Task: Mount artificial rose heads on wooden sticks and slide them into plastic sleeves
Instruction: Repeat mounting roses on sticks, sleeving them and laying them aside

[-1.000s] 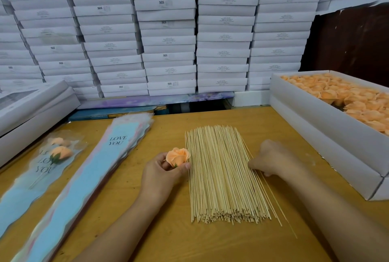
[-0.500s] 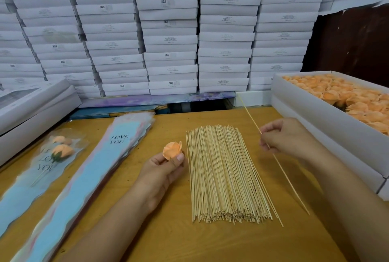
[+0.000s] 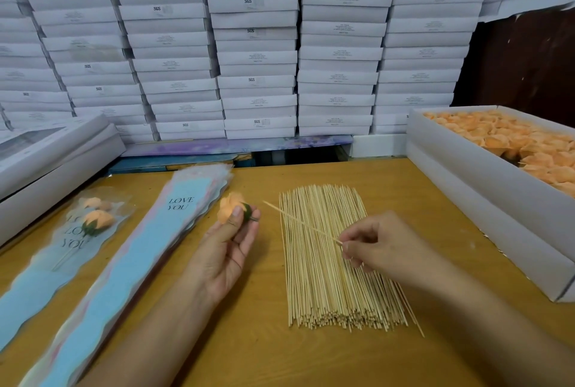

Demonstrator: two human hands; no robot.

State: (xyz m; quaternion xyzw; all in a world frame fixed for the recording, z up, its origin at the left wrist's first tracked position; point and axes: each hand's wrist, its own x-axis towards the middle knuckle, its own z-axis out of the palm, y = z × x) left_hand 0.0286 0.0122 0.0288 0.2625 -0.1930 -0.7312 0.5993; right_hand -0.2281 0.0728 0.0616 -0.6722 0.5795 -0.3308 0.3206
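Alignment decides the coming move: the thin pale wooden stick (image 3: 300, 222), pinched in the right hand (image 3: 371, 243), points up-left at the green base of the peach fabric rose head (image 3: 231, 207), which the left hand (image 3: 228, 243) grips above the worktop (image 3: 258, 352); tip and base seem apart.

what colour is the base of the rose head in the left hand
Dark green, under peach-orange petals, on the rose head that the left hand holds; head view.

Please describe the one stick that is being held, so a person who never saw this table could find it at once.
On the wooden table lies a flat bundle of sticks. Above it, the right hand pinches the single stick. Unlike the others, it is lifted, slanted, and aims its tip at the rose head in the left hand.
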